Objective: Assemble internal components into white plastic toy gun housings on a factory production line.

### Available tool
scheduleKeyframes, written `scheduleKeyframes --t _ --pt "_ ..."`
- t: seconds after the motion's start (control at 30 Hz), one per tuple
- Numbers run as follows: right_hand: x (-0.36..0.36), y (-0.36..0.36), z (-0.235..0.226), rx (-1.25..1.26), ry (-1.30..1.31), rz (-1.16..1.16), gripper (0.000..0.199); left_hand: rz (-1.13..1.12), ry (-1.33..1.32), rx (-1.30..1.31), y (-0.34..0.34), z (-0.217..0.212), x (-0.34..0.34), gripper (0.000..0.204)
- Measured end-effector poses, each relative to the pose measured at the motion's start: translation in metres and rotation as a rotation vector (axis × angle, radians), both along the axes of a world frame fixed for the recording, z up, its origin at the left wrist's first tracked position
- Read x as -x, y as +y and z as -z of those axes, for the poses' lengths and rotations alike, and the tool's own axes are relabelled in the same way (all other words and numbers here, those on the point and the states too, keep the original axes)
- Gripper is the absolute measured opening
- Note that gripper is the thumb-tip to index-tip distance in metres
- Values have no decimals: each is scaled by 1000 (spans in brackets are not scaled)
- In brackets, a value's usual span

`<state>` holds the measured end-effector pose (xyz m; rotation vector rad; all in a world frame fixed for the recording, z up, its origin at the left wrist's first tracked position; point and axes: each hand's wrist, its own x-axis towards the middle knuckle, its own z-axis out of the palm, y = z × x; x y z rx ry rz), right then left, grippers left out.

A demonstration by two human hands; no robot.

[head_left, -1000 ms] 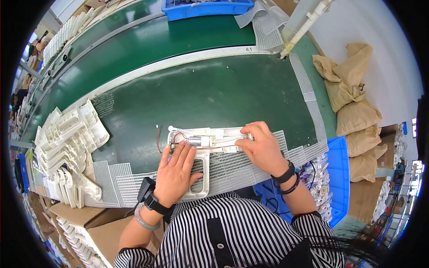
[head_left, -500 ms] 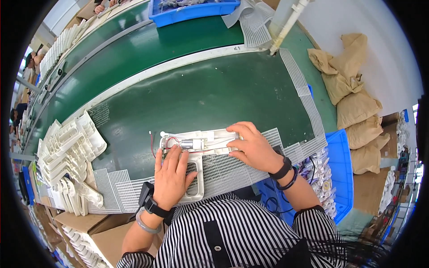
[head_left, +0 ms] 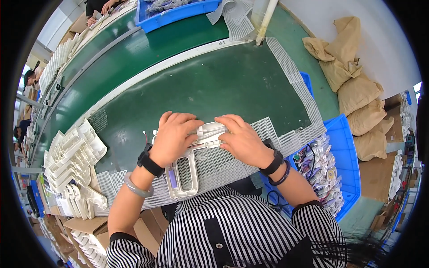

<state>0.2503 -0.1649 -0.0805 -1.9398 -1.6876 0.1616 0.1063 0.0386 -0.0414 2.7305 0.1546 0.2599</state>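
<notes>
A white plastic housing half [head_left: 206,144] with a looped handle lies on the light mesh strips at the bench's near edge. White tubing or leads run along its body, and a purple cylindrical part [head_left: 173,177] sits in the handle. My left hand [head_left: 172,138] is closed over the housing's left part, thumb pressing at its middle and hiding the motor area. With fingers on the far side and thumb on the near side, my right hand [head_left: 246,140] grips the right end. A thin wire with a small connector [head_left: 145,133] pokes out left of my left hand.
Stacked white housing pieces [head_left: 73,156] stand at the left. A blue bin [head_left: 348,165] of small parts is at the right, near brown sacks [head_left: 362,94]. Beyond the green mat [head_left: 192,94] are a blue tray [head_left: 178,17] and a white post [head_left: 266,20]. Another person's hands [head_left: 107,6] work at far left.
My left hand has moved up from the handle onto the housing's body, covering the motor and uncovering the purple part. My right hand stays at the right end. The whole view has shifted slightly.
</notes>
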Motion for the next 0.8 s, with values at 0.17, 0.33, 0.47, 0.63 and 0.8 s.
scheduleKeyframes --t 0.17,0.33,0.47,0.63,0.8 --pt "-3 -2 0 40 44 14 21 130 34 102 -2 -5 -11 26" --pt "-3 -2 7 -11 61 31 19 175 23 -30 -35 -7 -10 21" --pt "-1 0 8 -9 74 39 19 100 -19 -92 -64 13 -10 22" --pt "-3 1 12 -26 28 37 22 -8 -188 -59 -70 29 -10 22" --pt "-3 0 8 14 48 45 23 -38 -146 -69 -75 25 -5 25"
